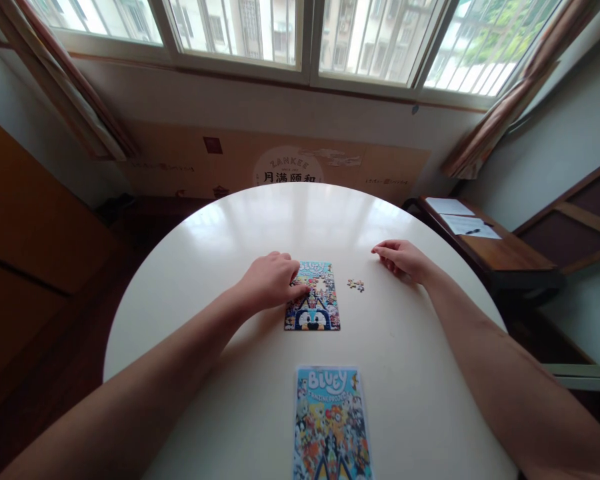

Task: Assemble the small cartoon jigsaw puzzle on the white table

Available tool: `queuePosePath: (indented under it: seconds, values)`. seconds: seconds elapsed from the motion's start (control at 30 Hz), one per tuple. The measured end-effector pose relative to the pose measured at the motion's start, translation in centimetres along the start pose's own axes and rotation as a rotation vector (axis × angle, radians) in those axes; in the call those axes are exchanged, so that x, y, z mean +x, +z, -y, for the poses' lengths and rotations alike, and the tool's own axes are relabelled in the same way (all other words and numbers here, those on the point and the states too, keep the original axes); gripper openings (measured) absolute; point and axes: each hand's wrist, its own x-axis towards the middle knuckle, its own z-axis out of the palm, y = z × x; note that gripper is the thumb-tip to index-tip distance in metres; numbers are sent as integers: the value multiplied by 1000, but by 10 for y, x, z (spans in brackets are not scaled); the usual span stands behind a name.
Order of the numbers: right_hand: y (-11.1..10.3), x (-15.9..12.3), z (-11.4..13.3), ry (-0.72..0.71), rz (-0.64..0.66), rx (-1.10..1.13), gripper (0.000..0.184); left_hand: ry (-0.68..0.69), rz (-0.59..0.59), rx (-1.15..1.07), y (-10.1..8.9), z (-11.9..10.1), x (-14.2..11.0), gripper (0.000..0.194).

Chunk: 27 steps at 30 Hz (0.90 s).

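Observation:
A jigsaw puzzle (313, 319) with a blue cartoon dog lies flat on the white round table (180, 373). Pale tabletop shows through a gap in its middle. Over its left side rests my left hand (273, 280), thumb stretched onto the pieces and apart from the fingers, which are partly hidden. A few loose puzzle pieces (356, 285) lie just right of the puzzle. Beyond them, my right hand (400, 259) hovers or rests near the table with thumb and forefinger pinched together; anything between them is too small to make out.
Nearer to me lies a Bluey picture sheet (330, 420), cut off by the lower frame edge. A wooden side table (510, 250) with papers (470, 225) and a pen stands at the right. Behind the round table are a printed cardboard panel (180, 157) and windows.

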Motion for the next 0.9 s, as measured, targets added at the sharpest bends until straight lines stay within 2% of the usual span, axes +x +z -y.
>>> queuePosePath:
  seconds: [0.13, 0.23, 0.37, 0.57, 0.67, 0.9]
  values:
    - [7, 1, 3, 15, -9, -96, 31, 4, -141, -49, 10, -7, 1, 53]
    - [13, 0, 4, 3, -23, -191, 32, -39, -80, -72, 22, -12, 4, 64]
    - [21, -11, 10, -69, -78, -306, 28, -67, 17, -72, 33, -13, 9, 71]
    - [33, -48, 28, -353, 51, -537, 25, -91, 62, -67, 34, -12, 12, 73]
    - [37, -60, 35, -444, 69, -622, 22, -91, 90, -59, 34, -13, 12, 72]
    - [42, -65, 40, -477, 27, -754, 15, -77, 94, -65, 35, -15, 15, 68]
